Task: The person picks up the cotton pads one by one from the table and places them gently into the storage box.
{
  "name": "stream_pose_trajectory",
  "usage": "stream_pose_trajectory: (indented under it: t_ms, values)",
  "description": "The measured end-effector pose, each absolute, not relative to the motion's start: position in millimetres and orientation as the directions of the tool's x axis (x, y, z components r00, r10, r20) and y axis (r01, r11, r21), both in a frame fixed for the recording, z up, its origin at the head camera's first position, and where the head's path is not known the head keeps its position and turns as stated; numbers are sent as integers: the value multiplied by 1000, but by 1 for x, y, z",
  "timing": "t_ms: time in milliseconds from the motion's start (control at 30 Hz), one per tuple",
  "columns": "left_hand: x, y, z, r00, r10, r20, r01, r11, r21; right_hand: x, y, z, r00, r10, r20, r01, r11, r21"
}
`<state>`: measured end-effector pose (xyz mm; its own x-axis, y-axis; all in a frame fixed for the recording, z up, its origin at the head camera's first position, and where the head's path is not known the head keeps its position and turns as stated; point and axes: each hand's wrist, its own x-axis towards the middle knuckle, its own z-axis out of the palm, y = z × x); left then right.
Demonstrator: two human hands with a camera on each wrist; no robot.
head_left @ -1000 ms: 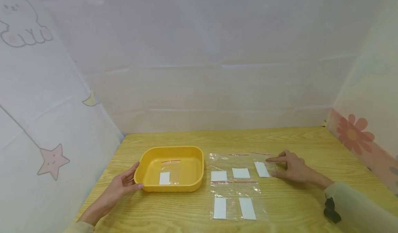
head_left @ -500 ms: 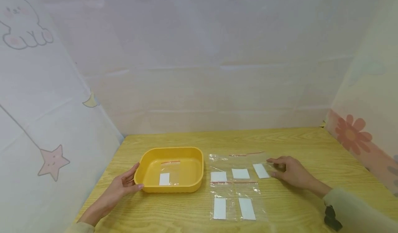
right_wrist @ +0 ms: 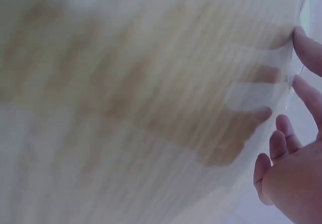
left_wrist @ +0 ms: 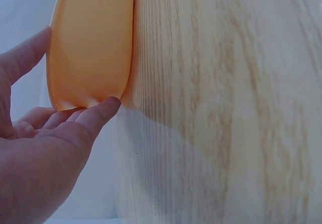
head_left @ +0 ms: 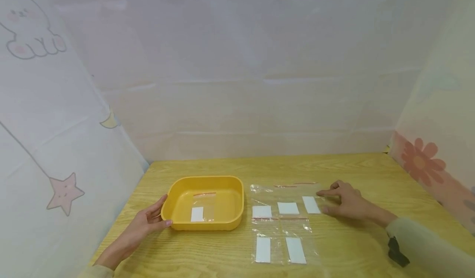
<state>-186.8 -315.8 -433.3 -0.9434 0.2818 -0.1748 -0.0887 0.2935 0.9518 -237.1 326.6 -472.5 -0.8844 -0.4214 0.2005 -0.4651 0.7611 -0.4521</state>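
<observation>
The left hand (head_left: 148, 224) rests at the nine o'clock side of the yellow tray (head_left: 237, 191), its fingers (left_wrist: 98, 114) loosely extended against the tray's outer wall rather than wrapped round it. That light contact is the first risk: I judge that any nudge from the other side could slide the tray across the desk (head_left: 356, 245), since nothing pins it down.

Inside the tray lies one clear bag (head_left: 203, 206) with a red zip line and a white card inside, lying flat on the tray floor toward its middle.

To the tray's three o'clock, five more clear bags lie on the desk in two rows, each with a white card: three in the far row, two in the near row (head_left: 280, 249). Their edges overlap (the plastic is so thin that the borders are hard to trace), so lifting one could well drag or flip a neighbour.

The right hand (head_left: 346, 203) sits at the three o'clock end of the far row, with the index finger and thumb stretched toward the rightmost bag (head_left: 311, 203). The fingers touch or nearly touch its edge; I cannot tell whether they actually pinch the plastic, and the right wrist view is too blurred to settle it. The film is slick and flat on the wood, so a shallow pinch is likely to slip off, or to catch only one layer and let the card slide out.
</observation>
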Motion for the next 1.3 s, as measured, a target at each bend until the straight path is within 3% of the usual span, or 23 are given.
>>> stream_pose_trajectory:
  t_ms: [167, 467, 933, 1300]
  values:
    - [-187, -316, -432, -941, 289, -176, -89, 290, 953, -234, 326, -473, -910, -364, 199, -414, 768, -488]
    - [-186, -313, -429, -944, 282, -173, -88, 290, 953, -230, 324, -466, -909, -389, 152, -412, 773, -482]
    - [-187, -315, -430, -946, 272, -175, -90, 299, 950, -216, 310, -466, -928, -307, 209, -372, 772, -516]
    - [-186, -315, -431, -937, 300, -179, -88, 291, 953, -213, 308, -461, -931, -300, 207, -358, 645, -675]
